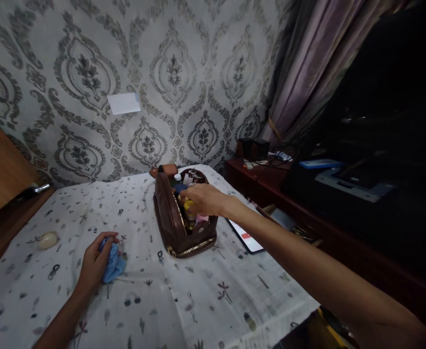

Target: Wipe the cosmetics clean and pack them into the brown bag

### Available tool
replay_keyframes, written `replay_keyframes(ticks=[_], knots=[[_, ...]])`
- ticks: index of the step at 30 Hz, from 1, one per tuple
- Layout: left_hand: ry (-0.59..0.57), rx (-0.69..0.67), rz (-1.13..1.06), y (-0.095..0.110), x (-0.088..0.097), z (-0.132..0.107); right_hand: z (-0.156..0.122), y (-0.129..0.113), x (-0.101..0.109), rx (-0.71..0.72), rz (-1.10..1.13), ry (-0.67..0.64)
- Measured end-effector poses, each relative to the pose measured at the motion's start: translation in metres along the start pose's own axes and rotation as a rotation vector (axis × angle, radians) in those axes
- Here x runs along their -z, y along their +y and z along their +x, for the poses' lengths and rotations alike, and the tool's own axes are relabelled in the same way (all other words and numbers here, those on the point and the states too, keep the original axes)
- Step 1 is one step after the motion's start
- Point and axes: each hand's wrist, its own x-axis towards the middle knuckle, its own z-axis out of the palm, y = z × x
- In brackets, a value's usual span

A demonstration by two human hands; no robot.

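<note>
A brown leather toiletry bag (pixel 169 218) with gold zips stands unzipped on the patterned white cloth (pixel 136 310). My right hand (pixel 204 198) reaches over its right side, fingers bent down among the contents and partly hidden; what they grip, if anything, I cannot make out. Right by those fingers is a yellow item (pixel 188 209), with a pink item (pixel 202 218) below the hand. A white-capped bottle (pixel 177 178) and several other small containers fill the back of the bag. To the left, my left hand (pixel 95 259) is closed around a crumpled light-blue cloth (pixel 114 266) resting on the surface.
A pale oval object (pixel 48 240) lies at the left, near a wooden panel (pixel 2 169). Beside the bag's right side is a tablet (pixel 247 237). An open drawer (pixel 289 223) and a dark red desk with cables (pixel 271 174) border the right. Patterned wallpaper stands behind.
</note>
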Motion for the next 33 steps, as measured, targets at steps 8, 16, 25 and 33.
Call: replay_keyframes(ticks=[8,16,25,33], knots=[[0.007,0.007,-0.014,0.003,-0.002,0.001,0.006,0.002,-0.013,-0.022,-0.06,0.047],[0.025,0.019,0.052,0.013,-0.006,-0.004,0.002,0.006,-0.015,-0.017,-0.017,0.078],[0.014,0.004,0.051,0.011,-0.005,0.0,-0.008,0.004,-0.016,-0.016,0.119,0.253],[0.022,-0.028,0.072,0.006,-0.004,0.001,-0.028,-0.054,-0.045,0.269,0.355,0.663]])
